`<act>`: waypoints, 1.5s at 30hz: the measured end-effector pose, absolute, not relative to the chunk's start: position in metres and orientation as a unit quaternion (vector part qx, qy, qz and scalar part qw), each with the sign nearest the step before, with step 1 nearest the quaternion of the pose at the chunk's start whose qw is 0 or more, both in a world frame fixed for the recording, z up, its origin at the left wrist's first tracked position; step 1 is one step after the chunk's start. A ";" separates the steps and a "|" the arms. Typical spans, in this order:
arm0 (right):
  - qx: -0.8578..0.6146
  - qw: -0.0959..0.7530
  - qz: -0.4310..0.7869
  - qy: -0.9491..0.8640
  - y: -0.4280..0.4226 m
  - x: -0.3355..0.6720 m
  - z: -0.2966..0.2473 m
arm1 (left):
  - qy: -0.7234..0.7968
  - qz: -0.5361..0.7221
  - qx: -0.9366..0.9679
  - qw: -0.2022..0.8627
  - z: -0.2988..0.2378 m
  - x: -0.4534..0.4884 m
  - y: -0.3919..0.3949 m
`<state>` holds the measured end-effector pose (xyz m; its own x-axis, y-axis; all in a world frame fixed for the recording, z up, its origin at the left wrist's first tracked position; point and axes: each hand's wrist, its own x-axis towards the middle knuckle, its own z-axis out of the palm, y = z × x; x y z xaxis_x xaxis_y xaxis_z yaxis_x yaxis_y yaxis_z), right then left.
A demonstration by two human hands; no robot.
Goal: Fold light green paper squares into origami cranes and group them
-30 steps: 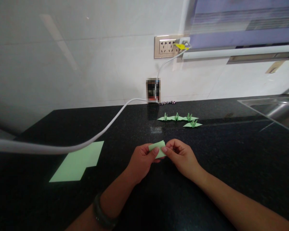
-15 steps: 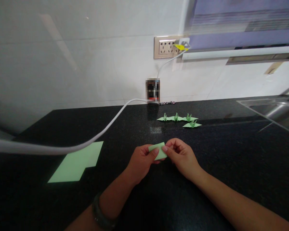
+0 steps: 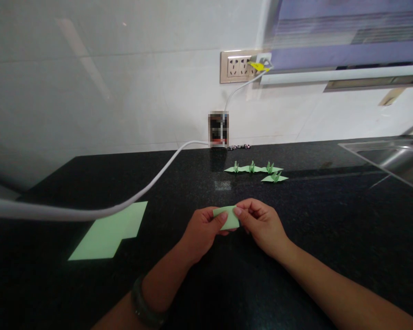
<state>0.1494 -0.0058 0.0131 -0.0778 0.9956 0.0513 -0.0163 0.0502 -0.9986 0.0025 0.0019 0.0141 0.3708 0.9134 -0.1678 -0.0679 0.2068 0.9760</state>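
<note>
A small folded piece of light green paper (image 3: 230, 220) is held between both hands above the dark counter. My left hand (image 3: 203, 229) pinches its left side, thumb on top and fingers underneath. My right hand (image 3: 261, 222) is closed on the upper right corner, its thumb and forefinger pressed together there. Beyond the hands stand several folded green paper cranes (image 3: 252, 168), most in a row and one (image 3: 276, 178) just in front. Flat green paper sheets (image 3: 115, 229) lie to the left of my left hand.
A white cable (image 3: 147, 187) arcs over the counter (image 3: 179, 188) on the left, partly above the sheets. A blurred-out upright object (image 3: 219, 129) and a beaded string (image 3: 240, 147) are by the wall. At the right is a metal sink (image 3: 399, 158). Sockets (image 3: 239, 67) are on the wall.
My right thumb has shifted slightly outward toward the paper's upper right corner, leaving more of the paper's face visible. The left hand stays nearly still.
</note>
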 end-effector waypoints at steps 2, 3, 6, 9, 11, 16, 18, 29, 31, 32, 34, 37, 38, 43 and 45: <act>-0.466 0.491 0.511 -0.530 -0.006 0.150 0.014 | 0.415 0.373 0.503 0.660 0.014 0.003 0.002; -0.469 0.489 0.509 -0.531 -0.005 0.150 0.014 | 0.417 0.373 0.501 0.660 0.013 0.003 0.002; -0.482 0.487 0.496 -0.534 -0.005 0.151 0.013 | 0.430 0.378 0.509 0.643 0.011 0.003 0.003; -0.491 0.480 0.485 -0.542 -0.005 0.152 0.011 | 0.458 0.396 0.531 0.594 0.010 0.001 0.004; -0.494 0.475 0.485 -0.544 -0.006 0.152 0.010 | 0.481 0.411 0.554 0.542 0.012 0.000 0.004; -0.494 0.472 0.490 -0.541 -0.005 0.152 0.009 | 0.534 0.399 0.625 0.406 0.018 -0.001 0.004; -0.494 0.472 0.490 -0.542 -0.004 0.152 0.009 | 0.536 0.388 0.640 0.391 0.017 -0.002 0.004; -0.494 0.450 0.418 -0.616 -0.004 0.154 0.003 | 0.456 0.353 0.766 0.285 0.015 -0.009 0.008; -0.492 0.442 0.389 -0.641 -0.004 0.155 0.002 | 0.460 0.342 0.773 0.271 0.015 -0.009 0.007; -0.491 0.438 0.374 -0.653 -0.005 0.155 0.001 | 0.461 0.337 0.776 0.268 0.016 -0.009 0.007; -0.488 0.429 0.348 -0.676 -0.005 0.156 0.002 | 0.462 0.331 0.778 0.269 0.016 -0.009 0.006; -0.484 0.414 0.311 -0.705 -0.005 0.158 0.003 | 0.453 0.323 0.784 0.275 0.016 -0.008 0.005; -0.483 0.409 0.301 -0.713 -0.005 0.158 0.004 | 0.447 0.312 0.792 0.276 0.016 -0.008 0.005; -0.469 0.403 0.292 -0.730 -0.005 0.158 0.005 | 0.453 0.325 0.781 0.281 0.016 -0.008 0.005; -0.468 0.416 0.303 -0.719 -0.005 0.158 0.005 | 0.463 0.342 0.764 0.291 0.016 -0.009 0.006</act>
